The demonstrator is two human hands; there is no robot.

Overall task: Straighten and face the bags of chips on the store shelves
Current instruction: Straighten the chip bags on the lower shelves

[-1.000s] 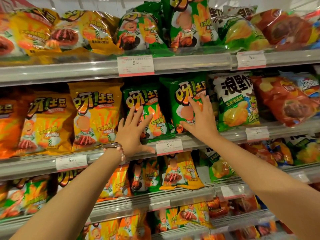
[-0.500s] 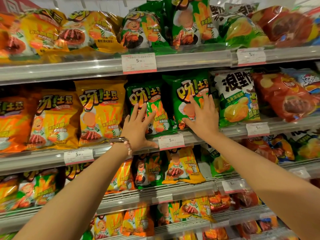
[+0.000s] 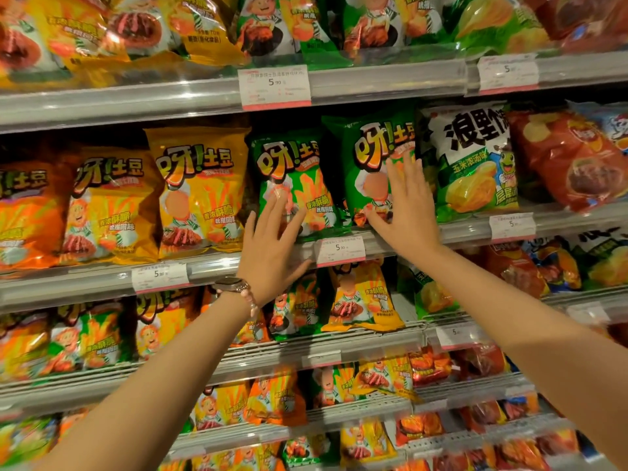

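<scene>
Two green chip bags stand upright side by side on the second shelf, their fronts facing me. My left hand (image 3: 272, 248), fingers spread and flat, rests against the lower part of the left green bag (image 3: 295, 171). My right hand (image 3: 406, 209), also flat with fingers apart, presses on the right green bag (image 3: 370, 147). Neither hand grips a bag. A watch and a bead bracelet are on my left wrist.
Yellow bags (image 3: 200, 185) and orange bags (image 3: 27, 212) stand left of the green ones; a white-and-green bag (image 3: 472, 158) and a red bag (image 3: 571, 161) stand to the right. Price tags (image 3: 341, 249) hang on the shelf rail (image 3: 217, 263). Shelves above and below hold more bags.
Both hands stay flat on the green bags with little shift. The view has moved closer and lower, so the top shelf is partly cut off.
</scene>
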